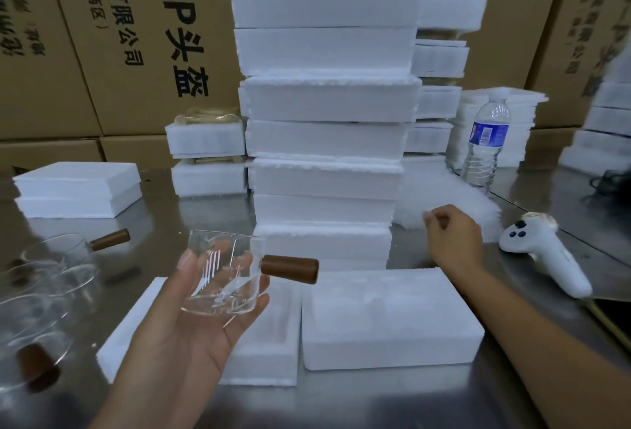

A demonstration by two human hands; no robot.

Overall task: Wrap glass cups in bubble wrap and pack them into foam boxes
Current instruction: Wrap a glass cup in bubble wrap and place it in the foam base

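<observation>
Glass, thin and slick: the clear glass cup with brown wooden handle sits lower centre, the left hand curled round it, over the open white foam box. Light and brittle, I judge; grip the body, not the handle. The right hand curls at the white bubble wrap; whether it pinches any I cannot tell.

Left hand, right hand: both bare. Left forearm and right forearm bare right to the frame edge. Slim wrists. One left fingernail plain, slightly past the tip. Right knuckles blurred.
</observation>
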